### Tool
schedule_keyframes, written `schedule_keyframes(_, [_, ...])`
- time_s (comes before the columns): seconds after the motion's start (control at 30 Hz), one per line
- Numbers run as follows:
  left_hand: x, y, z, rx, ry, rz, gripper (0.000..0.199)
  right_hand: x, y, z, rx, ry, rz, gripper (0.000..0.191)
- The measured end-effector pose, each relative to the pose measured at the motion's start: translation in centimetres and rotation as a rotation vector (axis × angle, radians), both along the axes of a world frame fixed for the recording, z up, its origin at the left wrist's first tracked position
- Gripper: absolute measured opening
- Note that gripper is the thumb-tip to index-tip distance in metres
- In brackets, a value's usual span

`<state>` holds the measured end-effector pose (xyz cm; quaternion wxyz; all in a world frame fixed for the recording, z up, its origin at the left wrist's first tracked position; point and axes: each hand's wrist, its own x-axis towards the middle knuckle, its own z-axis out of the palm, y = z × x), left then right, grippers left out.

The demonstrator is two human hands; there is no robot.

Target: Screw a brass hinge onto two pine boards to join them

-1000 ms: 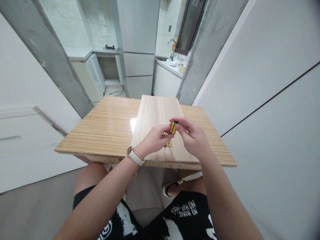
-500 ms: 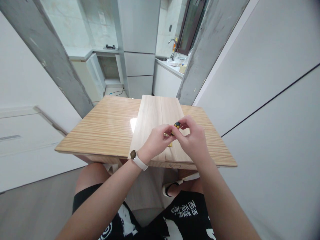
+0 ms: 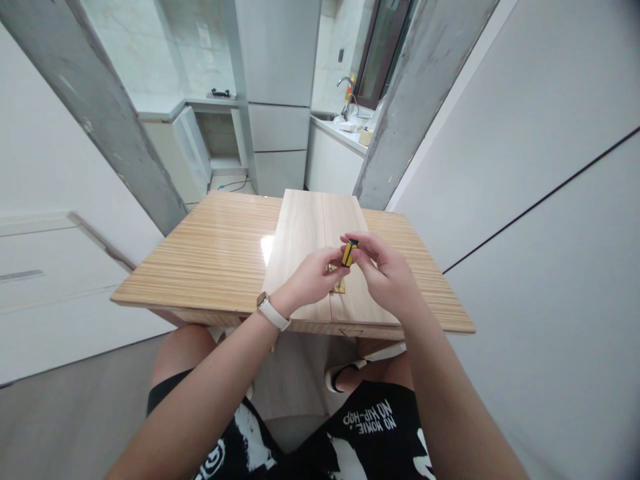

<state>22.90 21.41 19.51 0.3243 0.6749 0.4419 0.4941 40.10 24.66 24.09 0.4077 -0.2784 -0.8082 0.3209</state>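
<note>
Between my two hands, over the boards, is a small, short yellow-and-black screwdriver handle point(image 3: 350, 253); its tip is hidden by fingers. My left hand point(image 3: 316, 277) pinches its lower end between thumb and fingertips. My right hand point(image 3: 385, 270) grips its upper end from the right with thumb and fingers. Just below my fingers, a brass-coloured hinge plate point(image 3: 339, 287) lies at the seam of two pale wooden boards point(image 3: 300, 223). Part of the plate is covered by my left hand.
The boards lie on a striped wooden table point(image 3: 210, 250) whose front edge is near my knees. White wall panels point(image 3: 525, 187) stand close on the right. Beyond the table are a grey refrigerator point(image 3: 277, 60) and a sink tap point(image 3: 345, 97).
The handle has been turned from end-on to show its long yellow-and-black side. My right fingers have shifted along it, and my left wrist has moved slightly left and up.
</note>
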Motion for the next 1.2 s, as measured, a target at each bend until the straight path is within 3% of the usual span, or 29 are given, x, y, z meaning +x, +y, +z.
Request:
schedule_keyframes(0.1, [-0.1,-0.1,0.2,0.007,0.02,-0.024,0.013,0.0,0.1,0.0,0.018,0.006,-0.047,0.022])
schedule_keyframes(0.23, [-0.1,-0.4,0.4,-0.003,0.046,0.051,0.012,0.0,0.2,0.2,0.081,-0.007,-0.109,0.018])
schedule_keyframes(0.47, [0.9,-0.7,0.0,-0.052,-0.051,0.09,0.02,-0.3,-0.4,0.3,0.196,-0.033,-0.218,0.008])
schedule_keyframes(0.77, [1.4,-0.7,0.2,0.047,-0.012,0.149,0.004,-1.1,-0.7,-0.1,0.242,-0.063,-0.376,0.023])
schedule_keyframes(0.87, [1.1,-0.5,0.1,0.046,-0.029,0.124,0.006,-1.0,-0.2,-0.2,0.204,-0.06,-0.338,0.027])
schedule_keyframes(1.03, [0.5,-0.2,0.1,0.009,-0.019,0.12,0.009,-0.5,0.2,-0.3,0.109,-0.036,-0.126,0.03])
schedule_keyframes(1.2, [0.2,-0.1,0.0,0.014,-0.025,0.09,0.009,-0.4,0.2,-0.4,0.034,0.005,-0.084,0.027])
